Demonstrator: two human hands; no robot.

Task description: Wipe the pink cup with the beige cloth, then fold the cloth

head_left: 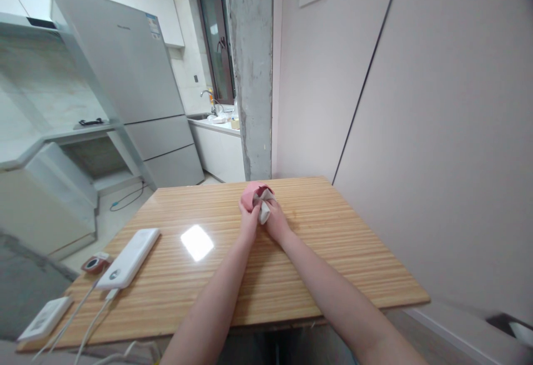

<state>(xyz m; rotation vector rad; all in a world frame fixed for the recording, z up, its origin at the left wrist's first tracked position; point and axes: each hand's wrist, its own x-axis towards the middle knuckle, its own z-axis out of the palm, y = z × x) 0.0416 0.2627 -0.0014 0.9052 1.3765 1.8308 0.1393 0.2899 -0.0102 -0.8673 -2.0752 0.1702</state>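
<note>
We are closing the fingers of our left hand (249,213) around a small pink cup (252,194), gripping its side so it is held steady just above the far middle of the wooden table (333,254), while our right hand (273,218) is pinching a wad of white cloth (264,211) and pressing it against the cup's mouth; the two hands are touching, each bracing the other, which looks like the reason for holding the cup so tightly. Whether the cup's base is resting on the wood we cannot tell. Moving outward, the tabletop around the hands is lying bare, with open room to the right edge and the far edge. Toward the near left corner a white power bank (129,258) is lying with cables (89,312) trailing off the edge, a small red object (95,263) just beside it, well apart from our forearms.
</note>
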